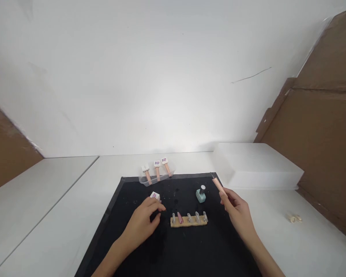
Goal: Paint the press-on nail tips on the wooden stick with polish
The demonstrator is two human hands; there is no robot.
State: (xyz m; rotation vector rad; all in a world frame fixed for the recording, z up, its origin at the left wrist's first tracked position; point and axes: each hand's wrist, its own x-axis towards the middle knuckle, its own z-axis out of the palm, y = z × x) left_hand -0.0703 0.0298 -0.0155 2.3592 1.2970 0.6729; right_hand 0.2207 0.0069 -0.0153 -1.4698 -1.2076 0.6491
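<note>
1. Our right hand (238, 209) grips a brush (218, 185) by its pink handle, tip angled up, probably so the bristles touch nothing.
2. Our left hand (145, 219) is loosely curled, thumb and fingers apart, partly hiding a white bottle (155, 195); we cannot tell if they touch.
3. Between our hands, a strip (187, 224) on the mat (187, 257) props five tips (180, 218), presumably spaced for access.
4. Beyond it sits a capped teal bottle (200, 196).
5. Farther, a tray (154, 180) holds three bottles (157, 164), likely out of the way.

The white bottle (154, 195) is partly hidden by the left hand (144, 219); the lower end of the pink brush (219, 186) is covered by the right hand (236, 206). The 2 forearms (118, 252) are cut off below. Lettering on the 3 far bottles (157, 164) cannot be read.
</note>
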